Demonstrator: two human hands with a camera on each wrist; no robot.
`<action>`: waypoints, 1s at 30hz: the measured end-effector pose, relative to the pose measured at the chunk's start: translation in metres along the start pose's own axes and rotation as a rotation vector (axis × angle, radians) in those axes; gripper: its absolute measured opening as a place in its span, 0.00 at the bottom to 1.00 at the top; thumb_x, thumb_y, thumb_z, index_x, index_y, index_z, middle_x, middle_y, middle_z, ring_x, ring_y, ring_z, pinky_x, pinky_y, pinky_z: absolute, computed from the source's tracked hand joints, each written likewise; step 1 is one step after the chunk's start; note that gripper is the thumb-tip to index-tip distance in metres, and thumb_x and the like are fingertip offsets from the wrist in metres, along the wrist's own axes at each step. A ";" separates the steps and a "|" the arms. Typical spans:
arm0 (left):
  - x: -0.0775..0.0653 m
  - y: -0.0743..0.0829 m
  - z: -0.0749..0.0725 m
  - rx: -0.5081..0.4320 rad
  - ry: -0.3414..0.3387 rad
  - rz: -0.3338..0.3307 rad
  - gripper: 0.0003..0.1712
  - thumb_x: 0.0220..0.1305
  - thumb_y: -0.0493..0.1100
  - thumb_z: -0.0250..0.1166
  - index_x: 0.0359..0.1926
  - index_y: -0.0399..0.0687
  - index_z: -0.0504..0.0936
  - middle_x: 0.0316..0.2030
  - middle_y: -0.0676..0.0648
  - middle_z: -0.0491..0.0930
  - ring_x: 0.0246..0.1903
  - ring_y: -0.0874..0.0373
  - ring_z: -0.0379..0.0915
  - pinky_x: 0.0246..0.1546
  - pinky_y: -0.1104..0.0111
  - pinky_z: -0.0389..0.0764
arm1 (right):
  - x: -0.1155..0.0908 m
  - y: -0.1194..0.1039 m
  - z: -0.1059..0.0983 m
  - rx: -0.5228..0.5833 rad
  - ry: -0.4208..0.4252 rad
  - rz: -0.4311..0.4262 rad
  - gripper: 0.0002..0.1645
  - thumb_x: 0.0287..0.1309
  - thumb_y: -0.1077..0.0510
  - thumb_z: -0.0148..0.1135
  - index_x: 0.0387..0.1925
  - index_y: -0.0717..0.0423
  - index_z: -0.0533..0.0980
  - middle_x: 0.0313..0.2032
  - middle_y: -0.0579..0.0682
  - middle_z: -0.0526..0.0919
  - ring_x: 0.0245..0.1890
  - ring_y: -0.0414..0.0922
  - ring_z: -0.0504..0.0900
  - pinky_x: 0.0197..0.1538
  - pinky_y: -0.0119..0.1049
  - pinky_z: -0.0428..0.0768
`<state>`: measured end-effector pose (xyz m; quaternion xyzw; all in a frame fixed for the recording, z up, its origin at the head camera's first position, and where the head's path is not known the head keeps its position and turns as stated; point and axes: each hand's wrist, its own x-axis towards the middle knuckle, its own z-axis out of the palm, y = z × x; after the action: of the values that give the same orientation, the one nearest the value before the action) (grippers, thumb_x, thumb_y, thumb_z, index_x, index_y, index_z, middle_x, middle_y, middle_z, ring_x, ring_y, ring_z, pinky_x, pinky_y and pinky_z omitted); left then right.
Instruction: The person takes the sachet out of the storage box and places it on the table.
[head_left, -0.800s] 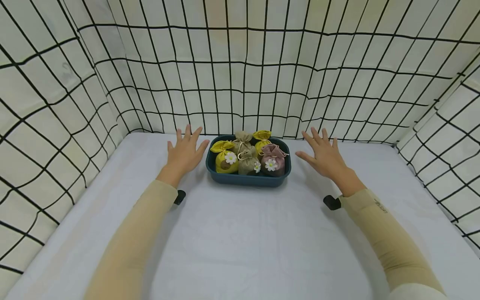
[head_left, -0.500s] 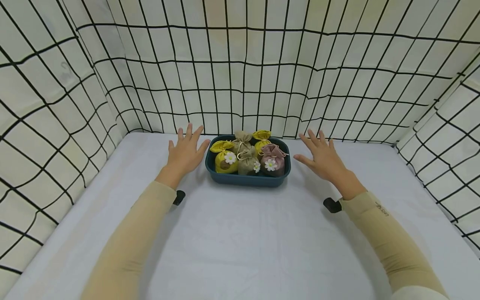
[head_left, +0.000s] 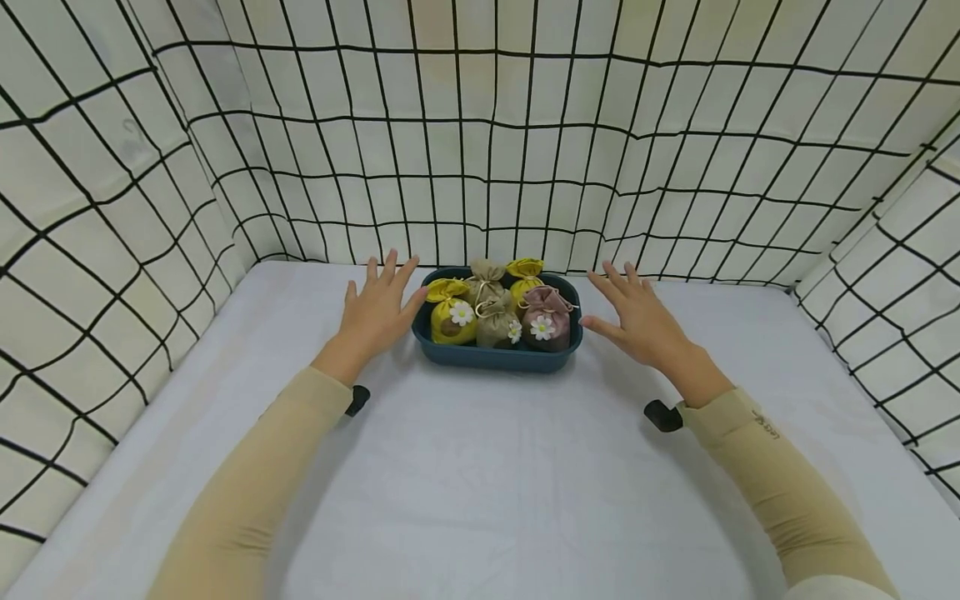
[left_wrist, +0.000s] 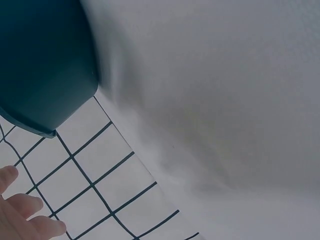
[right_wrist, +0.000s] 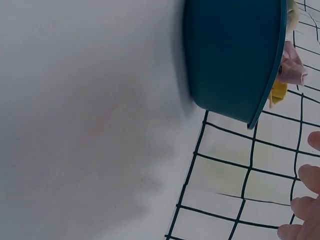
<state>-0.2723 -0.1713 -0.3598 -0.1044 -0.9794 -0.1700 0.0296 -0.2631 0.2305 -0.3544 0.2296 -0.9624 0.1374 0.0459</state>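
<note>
A dark blue-green plastic basin stands at the back of the white surface, holding several small drawstring pouches. At its left is a yellow pouch with a white flower, and at its right a pink pouch; two olive pouches and another yellow one sit between. My left hand spreads its fingers beside the basin's left end, thumb tip at the rim. Spread likewise, my right hand has its thumb at the right rim. Contact at either rim cannot be told. Both wrist views show the basin's outer wall.
Behind the basin rises a pale wall with a black grid net. Similar netting runs along the left side and right side. White cloth covers the surface in front.
Both hands have moved inward toward the basin's ends, the left one rightward and the right one leftward. The basin and pouches stay where they were.
</note>
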 end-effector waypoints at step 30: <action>-0.011 0.009 0.006 0.073 -0.036 0.048 0.39 0.81 0.63 0.44 0.83 0.52 0.49 0.81 0.39 0.41 0.78 0.33 0.34 0.70 0.31 0.43 | 0.002 -0.024 0.014 0.272 0.169 -0.092 0.41 0.65 0.54 0.72 0.73 0.62 0.67 0.72 0.61 0.68 0.69 0.62 0.70 0.66 0.59 0.71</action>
<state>-0.2597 -0.1631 -0.3638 -0.1300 -0.9825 -0.1317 0.0196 -0.2549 0.2054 -0.3612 0.2650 -0.9161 0.2832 0.1015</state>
